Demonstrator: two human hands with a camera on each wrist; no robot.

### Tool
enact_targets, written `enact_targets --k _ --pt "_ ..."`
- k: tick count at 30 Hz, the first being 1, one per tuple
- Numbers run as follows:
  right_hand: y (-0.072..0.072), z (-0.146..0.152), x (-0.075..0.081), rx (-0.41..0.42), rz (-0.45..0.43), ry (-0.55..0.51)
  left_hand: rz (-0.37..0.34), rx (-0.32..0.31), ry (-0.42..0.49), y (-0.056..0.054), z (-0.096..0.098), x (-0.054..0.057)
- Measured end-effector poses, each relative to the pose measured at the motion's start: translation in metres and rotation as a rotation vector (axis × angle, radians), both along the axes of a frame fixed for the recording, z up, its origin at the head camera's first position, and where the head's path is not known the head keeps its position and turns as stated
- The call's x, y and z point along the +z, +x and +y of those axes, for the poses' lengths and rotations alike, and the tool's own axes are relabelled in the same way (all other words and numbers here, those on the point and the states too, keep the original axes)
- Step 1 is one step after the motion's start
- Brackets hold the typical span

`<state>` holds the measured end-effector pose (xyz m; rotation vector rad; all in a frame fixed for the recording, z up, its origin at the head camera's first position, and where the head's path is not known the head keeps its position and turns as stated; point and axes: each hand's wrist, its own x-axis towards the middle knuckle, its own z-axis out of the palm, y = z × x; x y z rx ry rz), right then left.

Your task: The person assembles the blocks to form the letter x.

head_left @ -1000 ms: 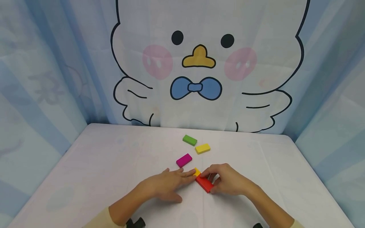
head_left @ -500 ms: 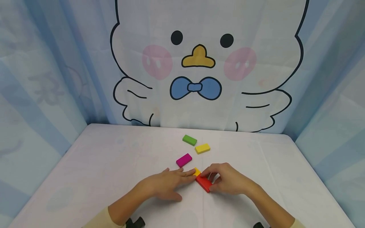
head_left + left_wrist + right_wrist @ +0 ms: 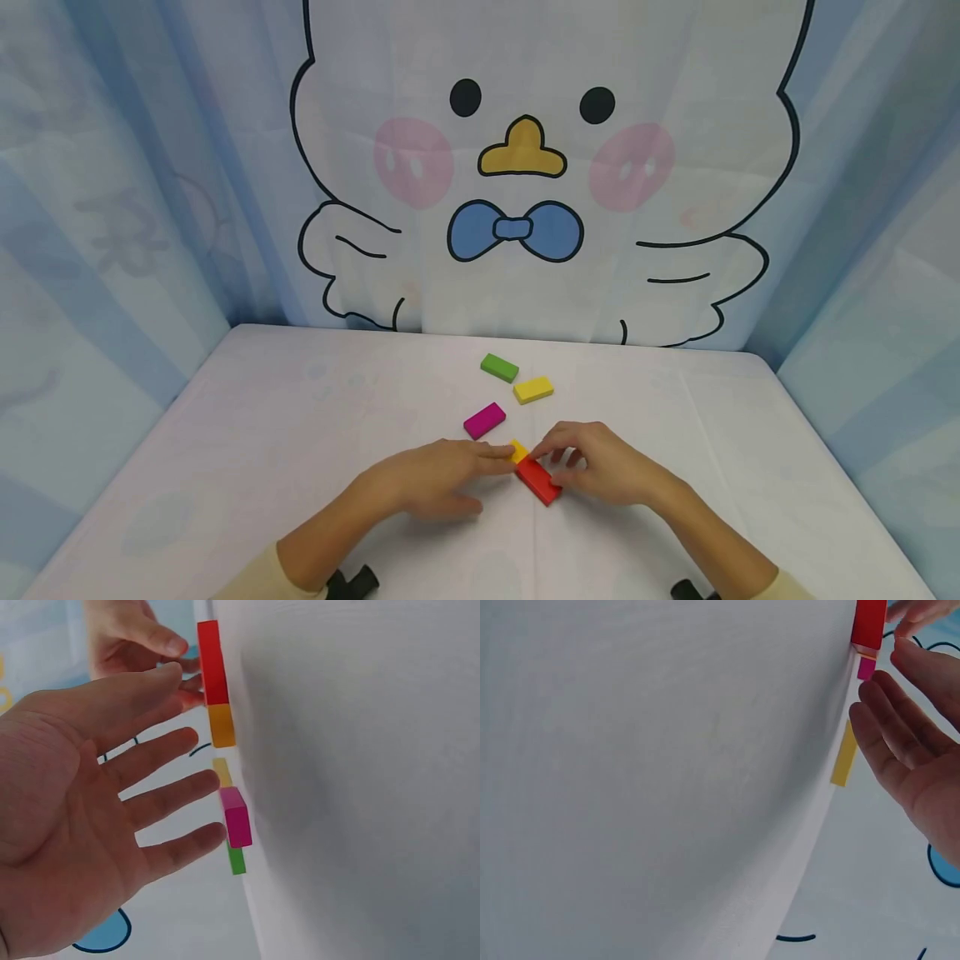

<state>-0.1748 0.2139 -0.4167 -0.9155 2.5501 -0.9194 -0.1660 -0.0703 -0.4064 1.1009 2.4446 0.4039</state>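
A red block (image 3: 536,481) lies flat on the white table, end to end with an orange block (image 3: 518,451), which is partly covered by fingers in the head view. My left hand (image 3: 438,479) is spread with straight fingers, its fingertips beside the orange block. In the left wrist view the left hand (image 3: 97,780) has nothing in its palm. My right hand (image 3: 603,462) hovers at the right side of the red block, index fingertip near the seam and thumb at the block's edge. The right wrist view shows loosely extended fingers on the right hand (image 3: 922,742).
Beyond the hands lie a magenta block (image 3: 484,421), a yellow block (image 3: 533,390) and a green block (image 3: 499,367). A cloth with a cartoon duck (image 3: 517,167) hangs behind the table's far edge; blue drapes stand on both sides.
The right hand has loosened from the red block and shifted slightly up and away. The left hand has risen a little, its thumb drawing up. The blocks have barely moved.
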Motion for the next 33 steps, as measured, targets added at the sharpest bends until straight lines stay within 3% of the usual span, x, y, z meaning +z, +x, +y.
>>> enact_targets --k 6,20,28,33 --pt "-0.001 0.000 0.001 0.027 0.013 0.039 0.030 0.052 -0.002 -0.003 -0.001 0.001" --pt "0.000 -0.001 0.003 0.148 -0.078 0.150 0.040 0.100 -0.018 -0.009 -0.007 0.001" --pt "0.000 0.000 0.001 0.170 -0.084 0.178 0.041 0.099 -0.008 -0.012 -0.010 0.003" --pt "0.000 -0.001 0.001 0.177 -0.076 0.180 0.057 0.142 0.015 -0.018 -0.015 0.002"
